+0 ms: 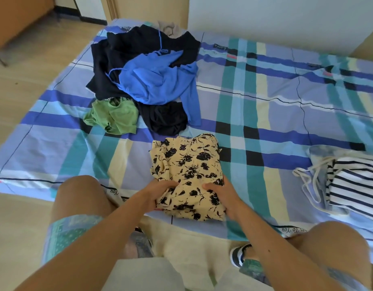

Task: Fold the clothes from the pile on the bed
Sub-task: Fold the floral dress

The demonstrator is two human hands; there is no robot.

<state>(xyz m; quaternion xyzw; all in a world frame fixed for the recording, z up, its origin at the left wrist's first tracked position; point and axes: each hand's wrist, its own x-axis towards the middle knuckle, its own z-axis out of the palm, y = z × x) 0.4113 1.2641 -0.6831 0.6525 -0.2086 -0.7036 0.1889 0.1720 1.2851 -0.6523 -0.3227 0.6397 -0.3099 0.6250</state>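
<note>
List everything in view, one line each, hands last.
floral garment: one, cream with black print, before the person
blue top: one, blue, atop pile
black clothes: count unclear, black, in pile
green garment: one, green, pile's near-left edge
grey garment: one, grey, behind pile
striped garment: one, white and dark, right
pale cloth: one, light blue, white cords, under striped garment
bed sheet: one, blue-teal plaid, under the clothes
left hand: one, grips floral garment
right hand: one, grips floral garment

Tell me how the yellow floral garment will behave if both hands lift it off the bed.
Likely floppy: the yellow floral garment wrinkles and bunches where the left hand and right hand grip its near end. Its folded layers lie loose, so the far end would probably droop and unfold. The fabric looks thin, so probably light.
</note>
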